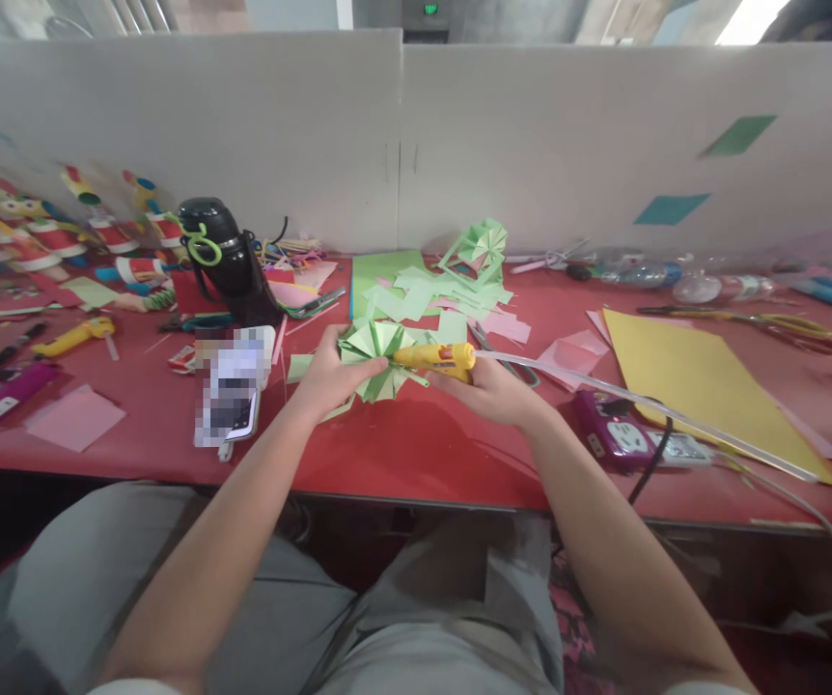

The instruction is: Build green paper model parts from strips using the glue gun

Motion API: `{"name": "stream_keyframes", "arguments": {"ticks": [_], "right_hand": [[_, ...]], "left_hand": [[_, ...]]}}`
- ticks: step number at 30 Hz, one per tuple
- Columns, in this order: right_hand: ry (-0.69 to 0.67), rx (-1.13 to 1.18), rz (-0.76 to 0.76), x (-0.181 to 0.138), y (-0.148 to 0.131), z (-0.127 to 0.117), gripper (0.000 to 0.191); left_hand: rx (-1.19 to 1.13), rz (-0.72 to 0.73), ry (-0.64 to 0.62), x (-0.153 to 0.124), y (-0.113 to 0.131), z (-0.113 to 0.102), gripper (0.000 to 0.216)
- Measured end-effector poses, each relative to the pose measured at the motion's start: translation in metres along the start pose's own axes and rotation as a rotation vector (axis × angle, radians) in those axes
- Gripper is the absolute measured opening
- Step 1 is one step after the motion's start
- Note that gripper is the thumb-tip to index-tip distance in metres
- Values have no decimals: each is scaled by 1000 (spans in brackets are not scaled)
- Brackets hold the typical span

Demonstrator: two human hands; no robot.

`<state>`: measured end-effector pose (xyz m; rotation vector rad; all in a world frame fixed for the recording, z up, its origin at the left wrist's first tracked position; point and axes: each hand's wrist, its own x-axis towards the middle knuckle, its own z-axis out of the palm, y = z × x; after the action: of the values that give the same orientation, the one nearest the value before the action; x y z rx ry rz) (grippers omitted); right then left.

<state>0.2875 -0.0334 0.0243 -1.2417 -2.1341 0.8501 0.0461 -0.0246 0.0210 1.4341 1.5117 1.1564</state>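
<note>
My left hand grips a pleated light-green paper rosette by its left side, thumb lying across the front. In my right hand is a yellow hot glue gun, its nozzle pointing left at the middle of the rosette. From the gun's back end a long clear glue stick runs off to the right. Behind the rosette lie green paper scraps and a finished-looking green folded paper piece. Scissors lie partly hidden behind my right hand.
A black bottle and a phone stand and lie on the left. Purple power strips sit on both sides of the red table. Yellow paper lies right; a grey partition closes the back.
</note>
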Motion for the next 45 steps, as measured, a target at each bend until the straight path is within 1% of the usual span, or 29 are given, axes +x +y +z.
{"name": "stream_keyframes", "arguments": {"ticks": [4, 7, 14, 19, 26, 33, 40, 45], "right_hand": [[-18, -14, -9, 4, -5, 1, 35], [-36, -49, 16, 6, -9, 1, 35], [-48, -102, 26, 9, -15, -5, 32], [-46, -77, -35, 11, -9, -5, 30], [-77, -102, 16, 12, -10, -5, 35], [-75, -176, 75, 12, -12, -7, 37], [-68, -209, 95, 12, -17, -8, 38], [-67, -214, 91, 13, -15, -7, 38]], "left_hand": [[16, -8, 23, 1, 0, -1, 67], [15, -23, 31, 1, 0, -1, 70], [-126, -49, -36, 8, -10, -2, 67], [-162, -40, -42, 11, -15, -2, 71], [-166, -61, -46, 7, -9, -3, 71], [-124, -81, -25, 5, -6, -2, 72], [-93, -90, -18, 4, -4, -2, 63], [-77, -94, -10, 4, -3, -2, 63]]}}
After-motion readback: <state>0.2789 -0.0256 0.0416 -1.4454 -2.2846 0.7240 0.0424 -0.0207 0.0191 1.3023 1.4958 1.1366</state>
